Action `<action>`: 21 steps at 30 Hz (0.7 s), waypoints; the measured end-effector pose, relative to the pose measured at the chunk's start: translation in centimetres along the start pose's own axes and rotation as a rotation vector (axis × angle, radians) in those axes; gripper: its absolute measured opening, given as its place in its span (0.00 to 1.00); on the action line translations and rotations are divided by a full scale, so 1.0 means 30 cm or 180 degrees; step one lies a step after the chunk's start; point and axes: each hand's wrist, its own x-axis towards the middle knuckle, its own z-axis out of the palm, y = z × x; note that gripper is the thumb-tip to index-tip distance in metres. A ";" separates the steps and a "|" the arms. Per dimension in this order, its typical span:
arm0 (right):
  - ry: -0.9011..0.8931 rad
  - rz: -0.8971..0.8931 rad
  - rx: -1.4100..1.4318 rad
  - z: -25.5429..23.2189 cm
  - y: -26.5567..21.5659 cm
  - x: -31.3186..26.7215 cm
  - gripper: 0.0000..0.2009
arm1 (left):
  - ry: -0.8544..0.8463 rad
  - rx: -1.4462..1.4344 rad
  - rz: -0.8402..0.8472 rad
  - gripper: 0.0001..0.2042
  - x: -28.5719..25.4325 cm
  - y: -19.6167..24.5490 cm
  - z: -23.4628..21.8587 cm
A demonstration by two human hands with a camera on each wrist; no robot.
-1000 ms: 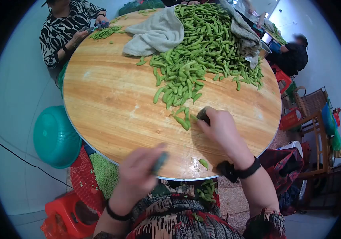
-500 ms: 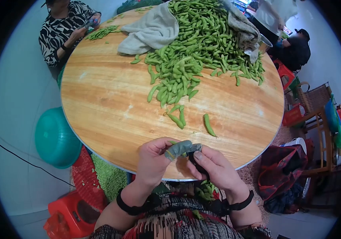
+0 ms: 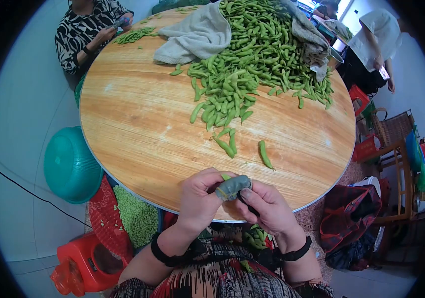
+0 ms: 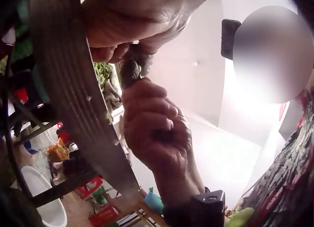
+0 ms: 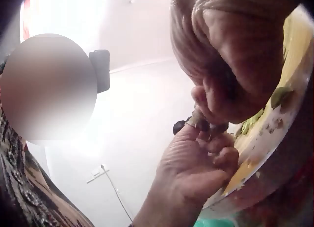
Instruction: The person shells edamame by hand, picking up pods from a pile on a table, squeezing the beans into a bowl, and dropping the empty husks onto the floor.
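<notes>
Both hands meet just over the table's near edge in the head view. My left hand [image 3: 197, 198] pinches a green pod [image 3: 226, 177], most of it hidden behind the grey-green finger cover [image 3: 234, 186] on that hand. My right hand [image 3: 272, 206], with a dark cover at its fingers, pinches at the pod's other end, thumb against the grey-green cover. The left wrist view shows the left hand [image 4: 137, 20] above the right hand [image 4: 157, 124], fingertips touching. Fingertips also meet in the right wrist view, right hand [image 5: 230, 55] above left hand [image 5: 186, 173].
A large pod heap [image 3: 257, 44] lies between cloths on the round table [image 3: 138, 109]. One loose pod [image 3: 265, 155] lies beyond the hands. Shelled beans [image 3: 135, 216], a teal basin [image 3: 71, 166] and a red stool [image 3: 91, 263] stand low left. A person in patterned clothes [image 3: 86, 35] sits far left.
My hands came together at the near edge, the left from lower left, the right back from the small pods. They have since stayed together. A person in white moved into view at upper right.
</notes>
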 end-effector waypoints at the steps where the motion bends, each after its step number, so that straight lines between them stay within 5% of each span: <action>1: 0.0063 0.0013 0.0056 0.006 -0.003 -0.002 0.10 | 0.0004 -0.0003 0.0005 0.08 0.000 0.001 -0.005; 6: 0.0018 0.0426 0.0784 0.028 -0.019 -0.018 0.09 | -0.0643 -0.1103 -0.0297 0.06 -0.004 0.005 -0.042; 8: 0.0043 0.0458 0.0969 0.024 -0.003 -0.016 0.09 | -0.0420 -0.0884 -0.0280 0.07 -0.012 0.020 -0.005; 10: 0.0234 -0.0271 -0.0631 0.010 0.024 -0.008 0.07 | -0.0201 -0.0667 -0.0262 0.08 -0.023 0.023 0.008; 13: 0.0765 -0.0308 -0.1305 0.025 0.006 -0.008 0.07 | -0.0264 -0.0536 -0.0506 0.10 -0.031 0.024 0.007; 17: 0.0676 -0.0219 -0.0417 0.012 0.022 0.014 0.07 | -0.0130 -0.0982 -0.0563 0.13 -0.036 0.028 0.019; 21: 0.1269 -0.0923 -0.1765 0.038 0.007 0.029 0.09 | 0.0146 -0.0503 -0.0445 0.17 -0.039 0.032 0.016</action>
